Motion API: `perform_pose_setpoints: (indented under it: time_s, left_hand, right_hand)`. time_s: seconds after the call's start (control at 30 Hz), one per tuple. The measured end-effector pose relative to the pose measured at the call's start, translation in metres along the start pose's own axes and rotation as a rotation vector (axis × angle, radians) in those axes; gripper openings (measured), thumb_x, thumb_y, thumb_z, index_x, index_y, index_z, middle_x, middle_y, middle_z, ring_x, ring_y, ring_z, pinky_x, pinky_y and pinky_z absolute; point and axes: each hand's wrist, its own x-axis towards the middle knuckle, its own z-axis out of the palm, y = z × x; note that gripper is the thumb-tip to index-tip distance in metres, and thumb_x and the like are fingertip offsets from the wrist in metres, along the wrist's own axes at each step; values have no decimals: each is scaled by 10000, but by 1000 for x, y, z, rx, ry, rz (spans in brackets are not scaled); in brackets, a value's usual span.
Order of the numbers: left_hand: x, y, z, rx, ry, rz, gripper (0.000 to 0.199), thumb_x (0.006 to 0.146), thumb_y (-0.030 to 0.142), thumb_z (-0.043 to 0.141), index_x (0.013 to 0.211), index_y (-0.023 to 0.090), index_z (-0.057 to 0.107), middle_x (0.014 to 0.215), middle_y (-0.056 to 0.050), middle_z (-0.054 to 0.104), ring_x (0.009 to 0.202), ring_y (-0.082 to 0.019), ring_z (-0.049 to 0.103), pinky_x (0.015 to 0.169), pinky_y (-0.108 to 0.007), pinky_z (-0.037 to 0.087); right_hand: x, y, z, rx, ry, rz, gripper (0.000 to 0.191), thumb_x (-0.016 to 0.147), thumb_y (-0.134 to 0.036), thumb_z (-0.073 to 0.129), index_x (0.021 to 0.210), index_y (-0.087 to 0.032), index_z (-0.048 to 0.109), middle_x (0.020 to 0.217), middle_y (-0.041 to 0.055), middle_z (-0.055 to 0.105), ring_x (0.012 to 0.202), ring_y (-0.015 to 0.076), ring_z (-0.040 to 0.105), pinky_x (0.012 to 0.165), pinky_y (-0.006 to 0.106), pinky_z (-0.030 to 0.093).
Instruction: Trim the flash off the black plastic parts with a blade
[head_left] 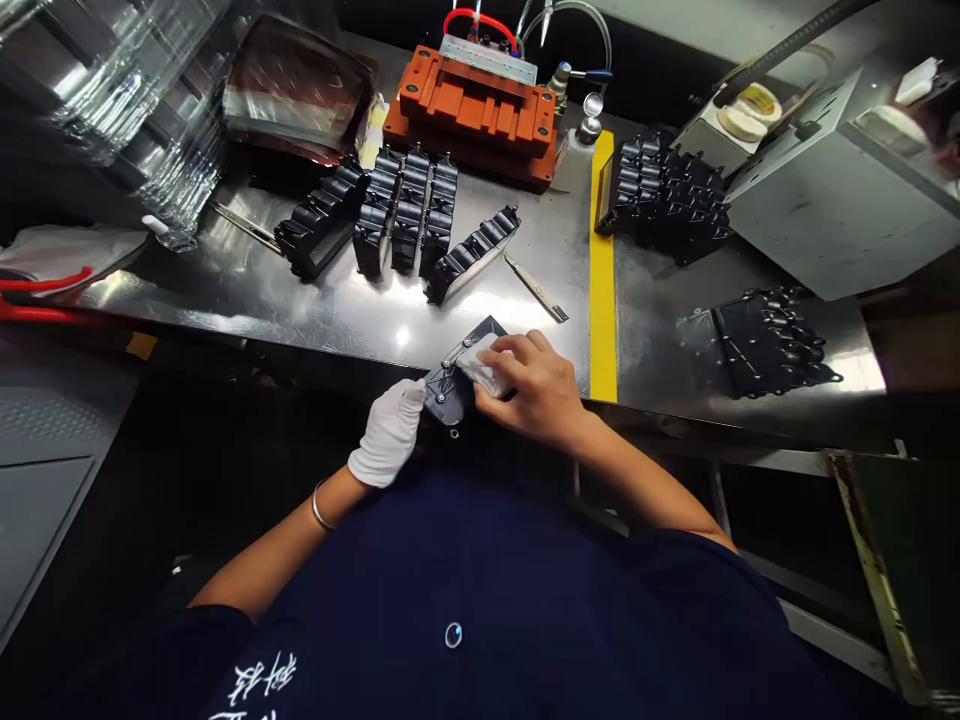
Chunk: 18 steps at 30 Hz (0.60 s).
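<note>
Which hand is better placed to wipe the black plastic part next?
Probably the right: the bare right hand holds a white wipe against the black plastic part, while the gloved left hand grips that part's edge.

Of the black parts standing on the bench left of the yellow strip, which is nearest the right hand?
The rightmost black part of that group, slanted beside the metal tool; the others stand farther left and farther from the right hand.

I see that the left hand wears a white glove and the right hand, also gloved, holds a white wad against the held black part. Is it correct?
Not quite: the head view shows the right hand bare, not gloved. It does hold the white wad against the black part, and the left hand is gloved.
</note>
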Motion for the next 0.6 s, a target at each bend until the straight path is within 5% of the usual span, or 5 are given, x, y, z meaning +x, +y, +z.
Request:
perform_pose_setpoints:
  time_s: [0.1,0.2,0.37,0.5,0.6]
  left_hand:
    - [-1,4,2,-75,17,-64,590,849,732,449,760,169,600,790,-55,636,760,-179,577,773,-295,475]
    - [-2,5,4,-118,18,-77,610,833,740,468,803,155,635,839,-67,672,799,-189,612,788,-296,496]
    - [-1,-2,6,-91,90,-27,617,825,750,468,716,157,597,720,-45,629,687,-162,572,700,-289,488]
    - [-2,-5,5,-80,99,-31,578,860,709,459,682,167,561,675,-28,583,643,-138,532,657,-268,465]
    - [-3,-5,4,-82,104,-14,561,871,690,462,710,165,578,702,-30,600,657,-137,544,682,-269,476]
  right_hand:
    - [-5,-7,3,36,89,-109,286,824,-412,610,999,-199,688,1037,25,595,890,76,427,750,196,372]
    - [-10,-11,5,-12,183,-58,251,803,-353,622,962,-171,686,983,32,598,865,67,431,713,183,352]
    - [-15,-12,6,174,100,-146,297,795,-398,607,955,-161,688,991,31,594,856,48,474,732,170,399]
    - [-17,-14,10,144,161,-67,291,806,-363,613,967,-129,675,990,47,595,898,52,500,731,161,413]
    - [-19,-17,14,255,118,-231,325,798,-420,619,971,-150,678,1023,33,598,854,51,479,735,176,423]
